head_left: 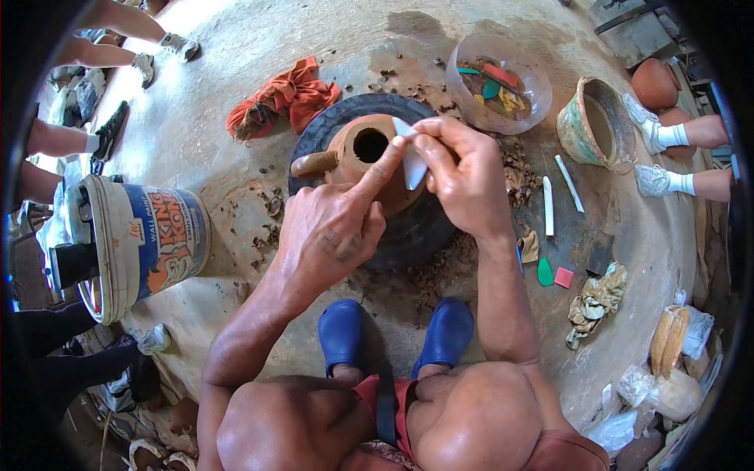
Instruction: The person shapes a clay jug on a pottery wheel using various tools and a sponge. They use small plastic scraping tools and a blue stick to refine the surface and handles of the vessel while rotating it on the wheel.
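A brown clay jug (351, 166) with a round dark mouth and a stubby spout (314, 163) on its left side stands upright on a dark round turntable (420, 242). Over its right side, my right hand (467, 173) pinches a flat white plastic scraper (414, 166) between thumb and fingers. The scraper's pointed end is up beside the jug's mouth. My left hand (326, 231) reaches across the near side of the jug, holding nothing. Its index finger is stretched out with the tip at the scraper; the other fingers are curled. My left hand hides part of the jug's front.
Clay shavings (518, 177) ring the turntable. Around it are an orange cloth (294, 94), a clear tub (534, 74) of tools, a worn bucket (577, 118), white strips (548, 208) and a crumpled rag (597, 302). A paint bucket (141, 243) lies left. Other people's legs (707, 133) stand at both sides.
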The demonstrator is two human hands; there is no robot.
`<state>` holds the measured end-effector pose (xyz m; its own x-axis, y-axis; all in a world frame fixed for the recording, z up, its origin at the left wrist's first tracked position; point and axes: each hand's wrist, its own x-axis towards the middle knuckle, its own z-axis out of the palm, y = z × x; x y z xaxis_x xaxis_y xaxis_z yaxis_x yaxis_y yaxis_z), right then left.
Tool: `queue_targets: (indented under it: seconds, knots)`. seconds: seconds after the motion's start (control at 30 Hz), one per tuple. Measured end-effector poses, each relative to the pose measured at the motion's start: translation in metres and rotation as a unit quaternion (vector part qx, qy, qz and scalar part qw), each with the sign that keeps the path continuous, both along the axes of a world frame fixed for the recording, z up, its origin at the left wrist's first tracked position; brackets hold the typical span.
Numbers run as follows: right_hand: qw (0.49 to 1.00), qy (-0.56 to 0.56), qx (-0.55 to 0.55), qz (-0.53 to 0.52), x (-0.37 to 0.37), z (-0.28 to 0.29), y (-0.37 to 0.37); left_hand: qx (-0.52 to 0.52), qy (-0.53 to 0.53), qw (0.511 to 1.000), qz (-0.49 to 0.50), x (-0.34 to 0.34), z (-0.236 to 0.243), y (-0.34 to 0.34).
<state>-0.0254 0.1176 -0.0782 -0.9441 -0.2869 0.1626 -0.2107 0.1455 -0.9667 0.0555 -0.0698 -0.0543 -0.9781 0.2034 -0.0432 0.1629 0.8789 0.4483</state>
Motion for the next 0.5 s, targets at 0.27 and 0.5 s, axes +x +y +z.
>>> queue_targets:
  seconds: [0.27, 0.5]
  knots:
    - [0.995, 0.017, 0.050, -0.090, 0.014, -0.016, 0.022, 0.209, 0.061, 0.955, -0.202, 0.020, -0.014, -0.003]
    - [0.978, 0.086, 0.165, -0.096, 0.016, -0.012, -0.007, 0.149, 0.057, 0.987, 0.018, 0.011, -0.004, 0.001]
